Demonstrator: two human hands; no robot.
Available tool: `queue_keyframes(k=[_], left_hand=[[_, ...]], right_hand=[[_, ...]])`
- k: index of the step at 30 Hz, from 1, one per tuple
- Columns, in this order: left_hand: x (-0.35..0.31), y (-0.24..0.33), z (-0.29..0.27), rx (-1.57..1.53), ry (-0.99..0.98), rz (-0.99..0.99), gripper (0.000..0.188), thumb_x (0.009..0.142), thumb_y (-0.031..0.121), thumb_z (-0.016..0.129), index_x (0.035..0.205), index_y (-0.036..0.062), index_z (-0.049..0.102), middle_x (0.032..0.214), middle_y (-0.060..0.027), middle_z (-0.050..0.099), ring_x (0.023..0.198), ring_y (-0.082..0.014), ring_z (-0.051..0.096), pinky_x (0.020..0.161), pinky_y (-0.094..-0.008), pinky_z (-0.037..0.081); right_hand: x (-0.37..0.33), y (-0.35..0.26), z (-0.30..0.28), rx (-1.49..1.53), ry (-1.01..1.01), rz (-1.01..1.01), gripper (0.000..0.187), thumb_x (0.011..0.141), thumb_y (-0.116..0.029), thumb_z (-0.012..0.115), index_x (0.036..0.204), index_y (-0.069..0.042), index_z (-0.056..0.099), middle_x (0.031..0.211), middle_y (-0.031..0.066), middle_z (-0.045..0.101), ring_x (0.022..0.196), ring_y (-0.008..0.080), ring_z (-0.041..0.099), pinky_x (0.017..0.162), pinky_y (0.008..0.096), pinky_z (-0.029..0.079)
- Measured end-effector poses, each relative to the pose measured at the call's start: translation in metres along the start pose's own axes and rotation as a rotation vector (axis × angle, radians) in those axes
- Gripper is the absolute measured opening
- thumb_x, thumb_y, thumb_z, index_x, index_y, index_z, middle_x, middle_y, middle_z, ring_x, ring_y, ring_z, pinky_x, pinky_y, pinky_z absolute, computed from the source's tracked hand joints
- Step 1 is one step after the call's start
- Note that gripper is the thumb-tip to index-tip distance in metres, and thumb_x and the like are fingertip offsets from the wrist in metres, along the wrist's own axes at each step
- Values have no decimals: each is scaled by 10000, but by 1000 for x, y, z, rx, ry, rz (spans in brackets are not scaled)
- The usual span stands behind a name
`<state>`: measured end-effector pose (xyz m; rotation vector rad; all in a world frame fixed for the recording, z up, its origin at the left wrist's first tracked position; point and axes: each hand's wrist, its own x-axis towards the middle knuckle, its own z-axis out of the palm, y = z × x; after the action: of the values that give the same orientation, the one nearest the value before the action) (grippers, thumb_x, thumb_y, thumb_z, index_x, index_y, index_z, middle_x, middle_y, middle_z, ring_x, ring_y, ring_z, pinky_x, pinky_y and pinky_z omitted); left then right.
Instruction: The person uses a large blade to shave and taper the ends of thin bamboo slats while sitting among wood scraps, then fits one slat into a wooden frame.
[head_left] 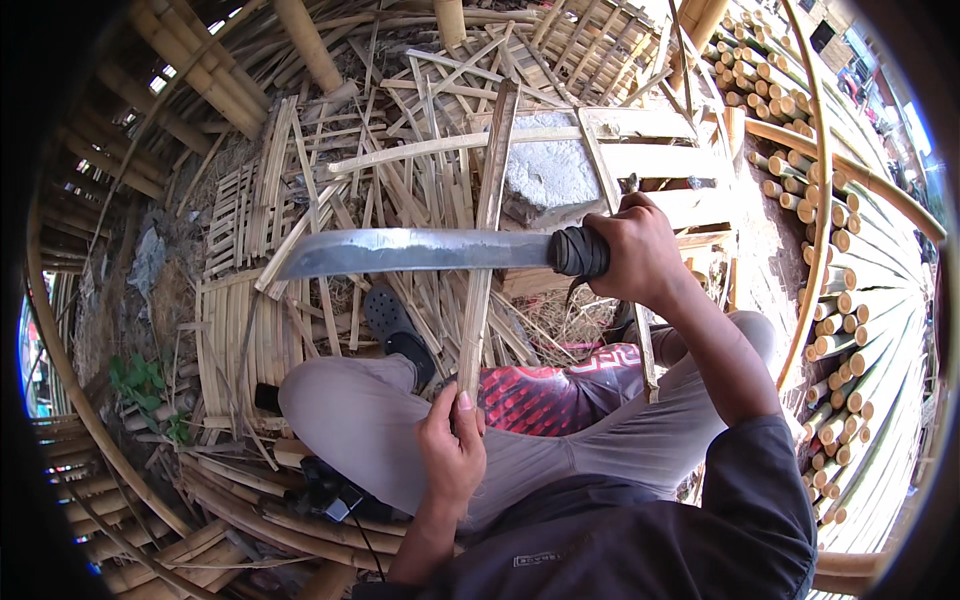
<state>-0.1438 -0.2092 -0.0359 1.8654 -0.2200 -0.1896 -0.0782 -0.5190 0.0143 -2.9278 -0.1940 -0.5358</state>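
My right hand (637, 252) is closed round the dark wrapped handle of a machete (400, 250). Its long grey blade lies level across the view, the tip toward the left. The blade passes over a split bamboo strip (478, 310); whether the two touch I cannot tell. My left hand (451, 445) grips the near end of that strip between thumb and fingers, and the strip runs away from me past a pale stone block (550, 170). Another thin bamboo strip (597, 160) slants by the block, passing behind my right hand toward my leg.
Loose bamboo splits (400, 190) cover the ground ahead. Slatted bamboo pieces (240, 330) lie at the left. Cut bamboo poles (840, 320) are stacked along the right. A bent pole (822, 180) curves up before them. My shod foot (395, 325) is left of the strip.
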Motion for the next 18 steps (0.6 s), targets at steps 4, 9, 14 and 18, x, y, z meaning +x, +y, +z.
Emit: queue_keyframes(k=[4, 9, 14, 18], left_hand=[[0, 4, -6, 114, -88, 52, 182, 1029, 104, 513, 1046, -40, 623, 597, -83, 565, 519, -187, 599, 513, -344, 448], [-5, 3, 7, 107, -80, 51, 186, 1029, 98, 507, 1058, -45, 622, 594, -90, 568, 504, -201, 596, 509, -353, 455], [-5, 0, 16, -1, -61, -8, 185, 1031, 96, 507, 1066, -41, 625, 590, -78, 557, 500, -156, 570, 500, -327, 442], [-5, 3, 10, -52, -118, -65, 194, 1040, 118, 512, 1067, -38, 625, 595, -48, 553, 505, -109, 537, 491, -297, 419]], right_hand=[[13, 12, -10, -60, -7, 122, 217, 551, -173, 718, 744, -81, 674, 639, 161, 663, 664, 366, 663, 800, 440, 522], [26, 43, -18, -156, -21, 360, 165, 667, -196, 717, 779, -76, 694, 659, 154, 680, 663, 354, 680, 772, 447, 530], [-3, 18, 1, -123, 76, -32, 282, 553, -208, 721, 816, -123, 665, 633, 100, 671, 633, 313, 662, 857, 374, 477], [5, 23, -3, -158, -40, 40, 258, 564, -211, 723, 789, -105, 652, 641, 107, 673, 629, 311, 659, 850, 386, 476]])
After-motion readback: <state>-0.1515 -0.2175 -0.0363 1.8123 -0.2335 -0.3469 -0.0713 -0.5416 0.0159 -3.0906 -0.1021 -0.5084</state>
